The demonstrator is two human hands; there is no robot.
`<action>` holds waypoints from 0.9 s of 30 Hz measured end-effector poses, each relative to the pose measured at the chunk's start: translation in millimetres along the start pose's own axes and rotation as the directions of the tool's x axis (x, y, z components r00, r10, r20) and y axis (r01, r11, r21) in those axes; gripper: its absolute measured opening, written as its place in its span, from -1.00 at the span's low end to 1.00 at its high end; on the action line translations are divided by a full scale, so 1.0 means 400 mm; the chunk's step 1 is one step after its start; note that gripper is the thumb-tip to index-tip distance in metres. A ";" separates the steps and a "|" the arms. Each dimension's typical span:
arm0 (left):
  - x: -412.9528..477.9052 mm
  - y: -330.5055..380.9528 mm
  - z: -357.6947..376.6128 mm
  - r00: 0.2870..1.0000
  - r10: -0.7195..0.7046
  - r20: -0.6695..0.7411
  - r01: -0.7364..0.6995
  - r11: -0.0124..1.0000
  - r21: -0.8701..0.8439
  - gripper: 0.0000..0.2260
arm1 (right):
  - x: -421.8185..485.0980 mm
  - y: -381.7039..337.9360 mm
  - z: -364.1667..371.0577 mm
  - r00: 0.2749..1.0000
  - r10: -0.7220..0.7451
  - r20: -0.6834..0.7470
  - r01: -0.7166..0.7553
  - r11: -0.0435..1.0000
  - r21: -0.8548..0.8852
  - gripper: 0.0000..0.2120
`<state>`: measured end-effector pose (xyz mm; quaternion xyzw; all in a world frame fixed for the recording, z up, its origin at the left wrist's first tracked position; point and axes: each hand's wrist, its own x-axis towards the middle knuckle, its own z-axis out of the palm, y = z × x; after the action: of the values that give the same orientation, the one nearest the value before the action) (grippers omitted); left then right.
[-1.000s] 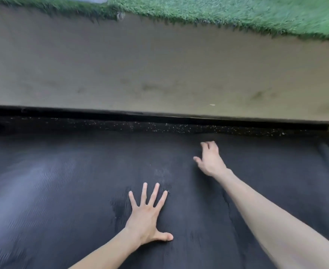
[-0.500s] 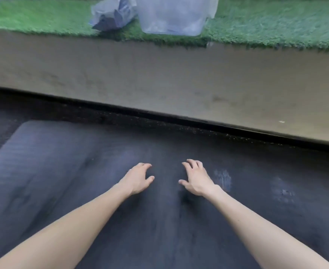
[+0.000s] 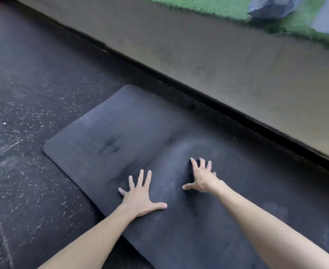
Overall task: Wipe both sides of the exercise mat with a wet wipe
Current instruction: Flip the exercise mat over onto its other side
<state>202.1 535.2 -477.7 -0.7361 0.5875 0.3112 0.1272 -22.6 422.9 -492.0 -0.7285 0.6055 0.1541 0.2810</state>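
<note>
A dark grey exercise mat point(image 3: 109, 133) lies flat on the speckled black floor, its rounded left end in view and its right part running out of frame. My left hand point(image 3: 140, 195) presses flat on the mat near its front edge, fingers spread. My right hand point(image 3: 202, 176) rests on the mat a little farther in, fingers spread and slightly arched. Neither hand holds anything. No wet wipe shows in either hand.
A tan step wall point(image 3: 227, 55) runs diagonally behind the mat, topped with green artificial turf point(image 3: 208, 6). Blurred plastic bags or packs point(image 3: 276, 6) sit on the turf at the upper right. Speckled black rubber floor point(image 3: 23, 84) spreads to the left.
The view has swung left, bringing the mat's left end into sight. Both hands went from loosely curled above the mat to spread flat on it.
</note>
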 end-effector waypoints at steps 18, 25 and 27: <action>0.105 0.140 0.076 0.974 0.225 0.013 -0.225 0.969 0.105 -0.13 | -0.018 0.078 0.079 0.989 0.141 -0.041 -0.141 0.990 -0.010 0.28; 0.117 0.164 0.086 0.983 0.170 0.068 -0.180 0.963 0.200 -0.03 | -0.111 0.231 0.054 0.994 0.114 0.000 -0.114 0.993 0.014 0.05; 0.126 0.180 0.072 0.986 0.151 0.068 -0.160 0.974 0.163 -0.02 | -0.132 0.268 0.067 0.995 0.092 -0.023 -0.092 0.996 -0.005 0.03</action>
<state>130.9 491.5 -517.8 -0.6656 0.6638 0.2896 0.1802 -135.1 469.2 -507.3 -0.7024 0.6411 0.1605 0.2642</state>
